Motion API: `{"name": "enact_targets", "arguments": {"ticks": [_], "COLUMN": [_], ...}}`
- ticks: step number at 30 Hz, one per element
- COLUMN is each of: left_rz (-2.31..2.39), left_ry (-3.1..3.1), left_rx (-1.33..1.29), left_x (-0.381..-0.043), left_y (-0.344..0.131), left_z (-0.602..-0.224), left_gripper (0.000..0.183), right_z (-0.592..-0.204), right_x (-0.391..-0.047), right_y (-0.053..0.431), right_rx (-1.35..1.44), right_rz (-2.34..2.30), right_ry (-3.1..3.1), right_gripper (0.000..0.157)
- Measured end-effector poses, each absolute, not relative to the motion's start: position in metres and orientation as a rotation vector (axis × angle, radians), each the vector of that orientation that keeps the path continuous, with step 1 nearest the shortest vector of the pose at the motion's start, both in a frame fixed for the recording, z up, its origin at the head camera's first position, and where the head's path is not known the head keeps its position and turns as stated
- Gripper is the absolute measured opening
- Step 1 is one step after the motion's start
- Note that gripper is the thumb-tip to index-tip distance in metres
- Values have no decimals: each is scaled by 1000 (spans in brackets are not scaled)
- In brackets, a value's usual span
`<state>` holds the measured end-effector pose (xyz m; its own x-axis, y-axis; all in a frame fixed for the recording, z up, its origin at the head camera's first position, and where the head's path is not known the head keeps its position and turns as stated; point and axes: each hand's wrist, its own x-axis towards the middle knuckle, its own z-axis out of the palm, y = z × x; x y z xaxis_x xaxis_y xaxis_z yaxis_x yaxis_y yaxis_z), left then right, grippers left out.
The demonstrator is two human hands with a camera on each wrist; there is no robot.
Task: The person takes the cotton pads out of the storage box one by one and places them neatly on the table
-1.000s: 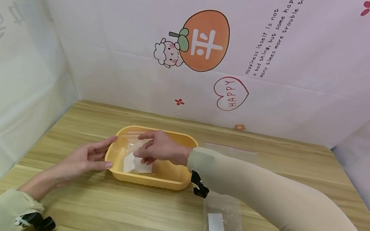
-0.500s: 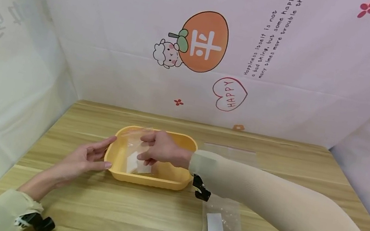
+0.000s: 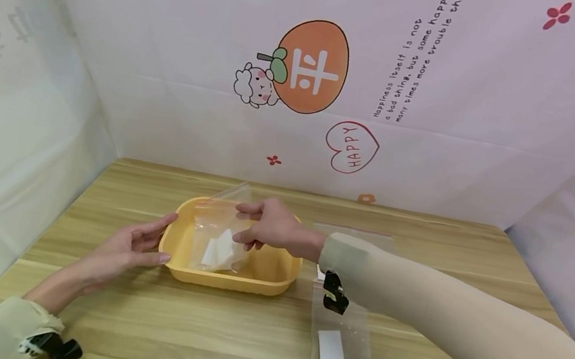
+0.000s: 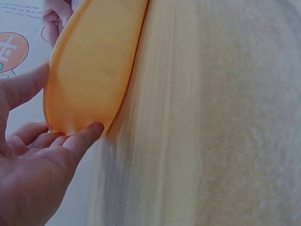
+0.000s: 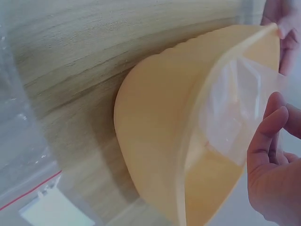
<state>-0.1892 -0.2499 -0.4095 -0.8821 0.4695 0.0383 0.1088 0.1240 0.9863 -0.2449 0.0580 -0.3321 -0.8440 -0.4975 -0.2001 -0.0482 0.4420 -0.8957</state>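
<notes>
A yellow plastic bin (image 3: 229, 283) rests on the wooden table. At its left end my left hand (image 3: 121, 254) grips the rim, thumb near the front corner and fingers farther back; the left wrist view shows fingertips (image 4: 97, 128) against the outer wall. My right hand (image 3: 279, 227) reaches over the bin and pinches a clear zip bag (image 3: 211, 224). White flat pieces (image 3: 220, 248) show in the bag's lower part, inside the bin. The bag's zip end sticks up past the back rim. In the right wrist view the bag (image 5: 225, 115) hangs beside the curled fingers.
Right of the bin lies a clear zip bag (image 3: 364, 347) with a white card (image 3: 332, 352) in it. Behind it another zip bag (image 3: 355, 236) lies partly hidden under the right forearm. Printed cloth (image 3: 187, 123) stands along the table's back and sides.
My right hand has shifted right and slightly up, drawing the bag's zip end up over the back rim. The left hand keeps its place on the bin.
</notes>
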Motion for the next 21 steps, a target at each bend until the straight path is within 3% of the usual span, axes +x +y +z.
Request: {"name": "enact_targets", "arguments": {"ticks": [21], "left_rz": [1825], "left_ry": [2114], "left_rx": [562], "left_x": [-189], "left_y": [-249], "left_z": [-409], "left_gripper": [87], "right_z": [-279], "right_x": [-216], "right_y": [142], "right_rx": [-497], "right_rz": [-1462], "right_ry": [2306], "right_gripper": [73]}}
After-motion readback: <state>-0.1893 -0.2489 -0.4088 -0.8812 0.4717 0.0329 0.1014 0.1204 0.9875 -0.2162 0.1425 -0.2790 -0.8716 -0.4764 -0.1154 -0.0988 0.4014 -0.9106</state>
